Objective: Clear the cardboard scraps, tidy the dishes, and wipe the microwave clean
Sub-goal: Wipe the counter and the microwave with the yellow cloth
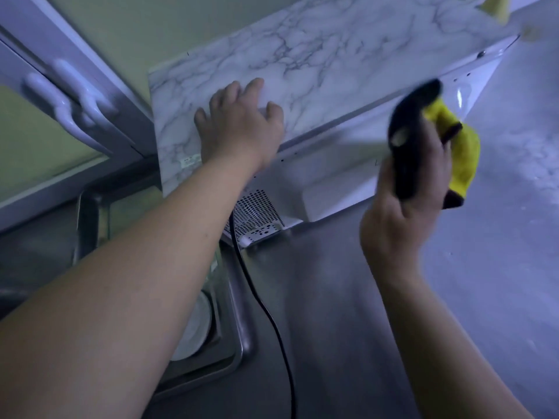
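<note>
Presently listed, one entry per item:

- Microwave (332, 176): white, standing on the steel counter (348, 297) close to the sink-side edge, seen from its vented side. The vent grille (257, 213) sits at its lower corner. A marble-patterned sheet (317, 55) covers its top.
- Left hand (239, 128): laid palm-down on the near corner of the marble-patterned sheet, fingers (230, 92) spread and straight, gripping nothing. Likely purpose: to steady the appliance while its side is wiped.
- Right hand (402, 219): raised just beside the microwave's side wall, fingers curled round a cloth (462, 152).
- Cloth: yellow, bunched, with a dark part that is too blurred to identify. It is held off the surface, apparently between strokes.
- Cord (272, 313): black, running from beside the vent grille down along the counter's sink-side edge, out of the wiping path.
- Sink (242, 334): steel, set into the counter's left side.
- Plate (196, 328): pale, lying inside the sink.
- Cupboard handles (75, 107): white, on a door at upper left.
- Stage, by judgement: wiping in hand; no cardboard in view.
</note>
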Tool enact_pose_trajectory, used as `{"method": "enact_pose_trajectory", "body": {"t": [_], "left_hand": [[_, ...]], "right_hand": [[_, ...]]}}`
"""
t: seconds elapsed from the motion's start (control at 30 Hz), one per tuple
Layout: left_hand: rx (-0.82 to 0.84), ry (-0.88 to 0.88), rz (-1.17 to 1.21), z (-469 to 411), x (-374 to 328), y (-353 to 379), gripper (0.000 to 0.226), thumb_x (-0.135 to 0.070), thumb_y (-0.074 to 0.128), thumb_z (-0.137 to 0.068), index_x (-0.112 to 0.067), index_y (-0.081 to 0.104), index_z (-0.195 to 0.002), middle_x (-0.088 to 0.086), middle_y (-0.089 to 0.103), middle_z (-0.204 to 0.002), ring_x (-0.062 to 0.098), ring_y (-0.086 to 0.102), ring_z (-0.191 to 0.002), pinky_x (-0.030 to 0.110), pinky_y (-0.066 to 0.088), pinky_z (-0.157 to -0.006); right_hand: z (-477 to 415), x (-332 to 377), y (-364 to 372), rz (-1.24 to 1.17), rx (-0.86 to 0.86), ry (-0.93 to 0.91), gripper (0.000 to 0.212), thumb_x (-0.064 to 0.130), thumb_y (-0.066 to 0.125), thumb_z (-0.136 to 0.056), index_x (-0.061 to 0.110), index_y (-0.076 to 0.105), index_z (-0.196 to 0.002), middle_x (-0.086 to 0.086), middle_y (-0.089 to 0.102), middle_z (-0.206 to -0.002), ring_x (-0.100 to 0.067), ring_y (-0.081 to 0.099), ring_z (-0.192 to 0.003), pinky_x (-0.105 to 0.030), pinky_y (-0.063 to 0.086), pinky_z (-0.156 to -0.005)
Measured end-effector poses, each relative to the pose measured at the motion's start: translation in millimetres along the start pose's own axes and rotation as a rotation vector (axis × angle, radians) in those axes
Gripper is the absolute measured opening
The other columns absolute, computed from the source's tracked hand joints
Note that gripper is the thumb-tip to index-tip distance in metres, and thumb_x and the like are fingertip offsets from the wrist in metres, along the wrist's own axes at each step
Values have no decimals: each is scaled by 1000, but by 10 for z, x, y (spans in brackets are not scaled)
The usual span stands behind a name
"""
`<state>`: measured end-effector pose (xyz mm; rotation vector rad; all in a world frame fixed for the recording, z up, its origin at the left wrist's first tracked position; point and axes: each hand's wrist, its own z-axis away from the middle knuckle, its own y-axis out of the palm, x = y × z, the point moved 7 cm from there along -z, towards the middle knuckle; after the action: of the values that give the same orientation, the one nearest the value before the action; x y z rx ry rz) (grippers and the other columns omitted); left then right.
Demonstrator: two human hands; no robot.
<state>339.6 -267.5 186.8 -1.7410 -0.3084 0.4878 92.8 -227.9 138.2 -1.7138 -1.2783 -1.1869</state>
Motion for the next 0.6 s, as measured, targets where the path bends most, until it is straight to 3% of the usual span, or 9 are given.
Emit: {"method": "enact_pose_trajectory", "body": {"t": [0.07, 0.17, 0.43, 0.5, 0.57, 0.6], "left_hand": [[2, -2, -2, 0, 3, 0, 59, -48, 29, -94, -33, 36, -150, 1, 34, -158, 23, 27, -145, 52, 17, -117], [4, 4, 0, 12, 5, 9, 58, -48, 30, -94, -33, 36, -150, 1, 34, -158, 23, 27, -145, 52, 17, -116], [-8, 9, 16, 14, 5, 14, 56, -47, 30, -95, -34, 38, -149, -2, 36, -156, 22, 28, -144, 50, 17, -115], [-6, 9, 20, 8, 10, 13, 55, -46, 30, -96, -34, 38, -149, -2, 36, -156, 21, 28, -144, 50, 18, -115], [-6, 9, 17, 7, 9, 11, 55, -46, 30, -96, -34, 38, -149, -3, 37, -155, 21, 29, -143, 49, 18, -115], [-4, 7, 16, 9, 9, 12, 55, -46, 30, -96, -34, 38, -149, -4, 37, -155, 21, 29, -143, 49, 19, -115]], "right_hand": [[-21, 7, 337, 204, 88, -43, 52, 12, 53, -90, 13, 54, -142, -5, 49, -150, -32, 29, -149, -58, 21, -118], [246, -18, 635, 349, 144, -47, 58, 16, 60, -88, 22, 52, -145, 0, 42, -156, -28, 22, -152, -59, 13, -119], [1218, -278, 988, 464, 248, -263, 71, 20, 56, -74, 26, 49, -144, 0, 41, -153, -30, 15, -151, -61, 14, -119], [1327, -381, 1083, 488, 248, -263, 62, 23, 49, -83, 28, 44, -145, 1, 40, -147, -27, 12, -150, -59, 10, -120], [1409, -474, 1153, 457, 246, -244, 46, 34, 28, -101, 28, 44, -144, 1, 45, -134, -26, 15, -145, -56, 7, -121], [1447, -524, 1177, 440, 242, -227, 50, 41, 19, -103, 28, 44, -144, 1, 47, -129, -26, 17, -143, -54, 6, -122]]}}
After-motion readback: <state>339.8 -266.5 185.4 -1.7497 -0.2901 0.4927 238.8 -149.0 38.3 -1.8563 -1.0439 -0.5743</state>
